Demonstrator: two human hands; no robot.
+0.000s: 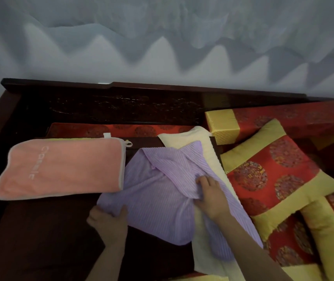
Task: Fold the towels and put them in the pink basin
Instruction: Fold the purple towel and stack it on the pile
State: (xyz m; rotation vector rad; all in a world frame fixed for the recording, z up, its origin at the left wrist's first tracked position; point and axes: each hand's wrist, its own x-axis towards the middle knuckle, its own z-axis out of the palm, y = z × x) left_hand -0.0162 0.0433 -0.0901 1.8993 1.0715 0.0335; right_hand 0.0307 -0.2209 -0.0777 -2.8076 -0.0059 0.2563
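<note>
Lying half-spread and rumpled on the dark tabletop [40,230], the purple towel [158,209] has thin stripes, and its far right corner is turned over toward the middle in a slanted flap. The left hand [109,222] grips the towel's near left edge, with the thumb on top of the cloth and the other fingers curled beneath it. The right hand [210,196] reaches in from the lower right and holds the lower edge of the turned flap near the towel's middle, its fingers [201,180] bent round a bunched ridge of cloth. The towel's right side hangs down past the right forearm toward the bottom of the view. Under it lies a cream towel [192,136], which shows beyond the purple one at the far end and again as a long strip at the near right. Just left of the purple towel, touching its edge, a pink towel [61,169] lies folded flat into a rectangle, with pale trim, a line of white lettering across its top and a small white loop at its far right corner. Red cushions [273,179] with yellow borders and round patterns are piled to the right, against the cream towel. Behind everything runs a carved dark wooden back [121,110], and above that a grey wall [162,27] crossed by jagged shadows.
</note>
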